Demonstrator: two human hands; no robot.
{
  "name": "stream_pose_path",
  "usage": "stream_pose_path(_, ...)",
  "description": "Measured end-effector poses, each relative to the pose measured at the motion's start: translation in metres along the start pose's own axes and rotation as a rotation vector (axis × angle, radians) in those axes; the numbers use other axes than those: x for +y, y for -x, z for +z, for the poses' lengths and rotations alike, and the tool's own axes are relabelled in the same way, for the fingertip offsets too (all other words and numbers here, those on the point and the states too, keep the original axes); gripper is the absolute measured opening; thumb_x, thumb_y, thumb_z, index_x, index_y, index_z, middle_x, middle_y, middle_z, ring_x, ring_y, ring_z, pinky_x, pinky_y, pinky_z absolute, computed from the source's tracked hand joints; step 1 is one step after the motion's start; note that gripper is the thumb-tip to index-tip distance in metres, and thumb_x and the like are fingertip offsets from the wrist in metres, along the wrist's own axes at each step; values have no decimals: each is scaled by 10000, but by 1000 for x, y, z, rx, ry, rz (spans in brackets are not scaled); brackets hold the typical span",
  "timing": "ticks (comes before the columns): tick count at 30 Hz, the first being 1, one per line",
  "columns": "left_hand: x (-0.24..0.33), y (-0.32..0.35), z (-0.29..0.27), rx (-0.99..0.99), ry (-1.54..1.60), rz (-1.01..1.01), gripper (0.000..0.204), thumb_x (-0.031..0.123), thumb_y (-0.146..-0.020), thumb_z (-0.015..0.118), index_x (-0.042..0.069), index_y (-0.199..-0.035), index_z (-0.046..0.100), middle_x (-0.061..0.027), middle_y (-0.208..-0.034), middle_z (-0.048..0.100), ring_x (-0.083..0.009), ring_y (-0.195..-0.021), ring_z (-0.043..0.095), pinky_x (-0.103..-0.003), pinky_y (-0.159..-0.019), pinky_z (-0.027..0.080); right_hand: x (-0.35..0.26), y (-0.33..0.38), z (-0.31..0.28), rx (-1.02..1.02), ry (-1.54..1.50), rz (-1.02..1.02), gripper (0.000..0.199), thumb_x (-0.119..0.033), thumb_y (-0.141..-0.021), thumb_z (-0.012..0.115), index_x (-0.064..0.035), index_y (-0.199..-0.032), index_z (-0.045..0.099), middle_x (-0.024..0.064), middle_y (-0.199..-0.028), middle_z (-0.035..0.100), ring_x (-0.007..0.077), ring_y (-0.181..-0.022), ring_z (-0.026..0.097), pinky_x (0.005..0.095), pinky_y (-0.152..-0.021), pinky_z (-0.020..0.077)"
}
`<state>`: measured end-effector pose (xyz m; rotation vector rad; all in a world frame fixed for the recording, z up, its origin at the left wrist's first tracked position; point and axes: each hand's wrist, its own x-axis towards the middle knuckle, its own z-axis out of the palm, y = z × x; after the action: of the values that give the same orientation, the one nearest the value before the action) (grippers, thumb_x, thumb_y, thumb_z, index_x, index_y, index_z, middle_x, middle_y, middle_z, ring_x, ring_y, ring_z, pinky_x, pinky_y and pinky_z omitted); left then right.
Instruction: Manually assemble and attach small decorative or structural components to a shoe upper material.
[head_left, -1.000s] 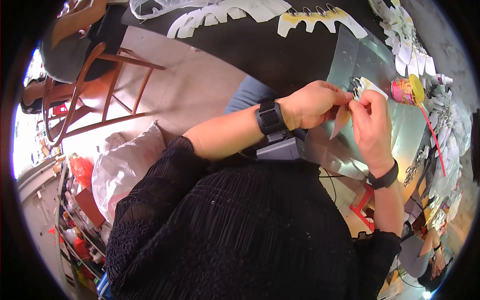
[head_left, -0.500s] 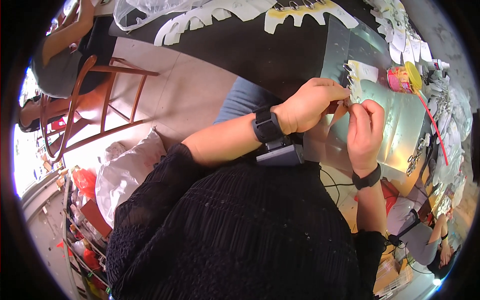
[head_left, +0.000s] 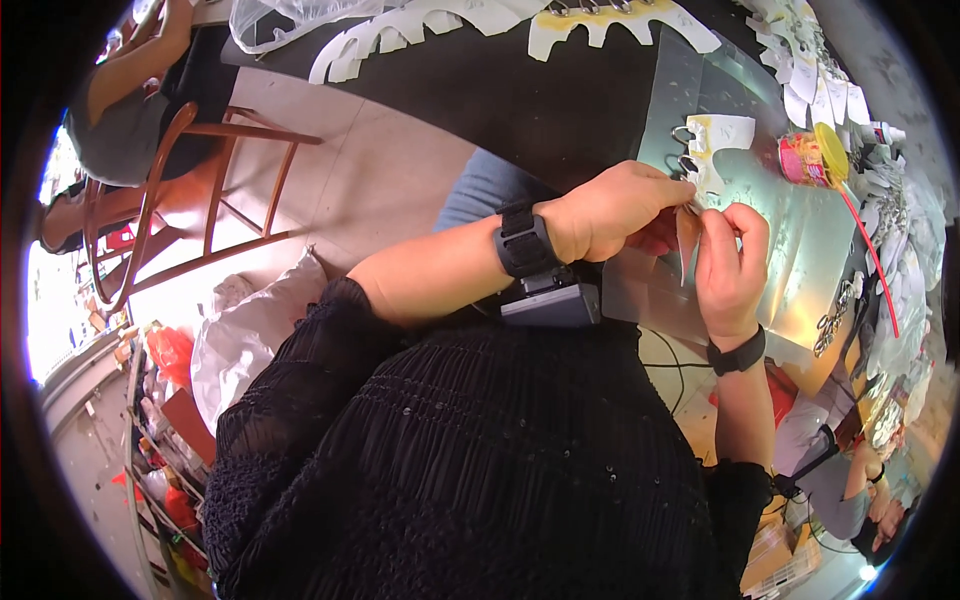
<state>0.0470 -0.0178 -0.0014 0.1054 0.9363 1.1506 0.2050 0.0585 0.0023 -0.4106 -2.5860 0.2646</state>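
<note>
A white, notched paper card (head_left: 728,130) with yellow stains stands out beyond my fingertips, silvery metal rings (head_left: 684,140) along its left edge. My left hand (head_left: 615,210) is closed, thumb and finger pinching the card's lower end. Close beside it, my right hand (head_left: 733,265) is also closed in a pinch at that same end. What lies between the right fingertips is too small to make out. A pale pointed flap (head_left: 687,240) hangs between the two hands. Beneath them lies a translucent plastic sheet (head_left: 790,260) on the dark table.
Right of the hands lies a jar (head_left: 805,160) with a yellow lid and a red stick (head_left: 872,250). A ring cluster (head_left: 832,322) sits lower down. Similar cards (head_left: 620,30) line the far edge; more pile up at right. Two other people sit nearby, one by a wooden chair (head_left: 210,190).
The card has tilted and shifted slightly left, so more of its notched edge shows. Both hands keep their pinch, with the flap now hanging straighter down.
</note>
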Motion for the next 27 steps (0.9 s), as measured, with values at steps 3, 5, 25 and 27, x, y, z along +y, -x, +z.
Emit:
stream_pose_path(3,-2,1,2,-32,-7,16,238,236,-913,512,27,-829,592,-51,-729,615,-127,-634,535,-260,-606,453,0,0,0,28,7,-53,237,134,-730,609,30,-942,587,117,-928,491,249,-790,536,311,-665,461)
stream_pose_path(5,-4,1,3,-48,11,38,228,220,-907,516,20,-830,593,-52,-717,613,-125,-628,532,-260,-605,452,0,0,1,65,10,-38,233,129,-734,616,27,-941,590,115,-927,494,246,-795,539,311,-665,462)
stream_pose_path(25,-13,-3,0,123,-639,359,220,170,-859,614,-36,-932,591,-32,-754,606,-63,-673,529,-219,-611,446,2,-1,-11,22,-518,411,196,100,-776,591,22,-955,581,107,-1024,491,172,-768,565,251,-671,466)
stream_pose_path(27,-18,-7,-2,145,-666,419,218,166,-854,616,-40,-921,591,-38,-751,610,-68,-674,534,-229,-612,448,2,-4,-16,32,-585,534,142,71,-814,581,15,-945,588,93,-1020,493,130,-773,557,238,-678,466)
